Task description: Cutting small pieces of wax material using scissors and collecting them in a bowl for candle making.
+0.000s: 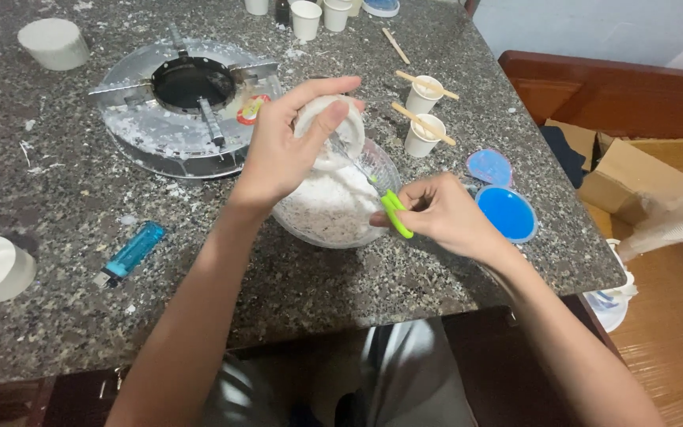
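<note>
Both forearms reach up from the lower edge to a clear bowl (pixel 333 207) of white flakes on the granite table (pixel 302 292).

Right hand (pixel 444 215) pinches the green handle of a small whisk (pixel 373 183), fingers pressed together; its long axis slants from lower right up to the upper left, wire end inside a white cup (pixel 330 130). Left hand (pixel 282 150), wrist bent, fingers curled around that cup, holds it tilted just above the bowl. Beside it sits a metal burner (pixel 179 107); a blue lighter (pixel 132 253) lies near the left forearm.
</note>
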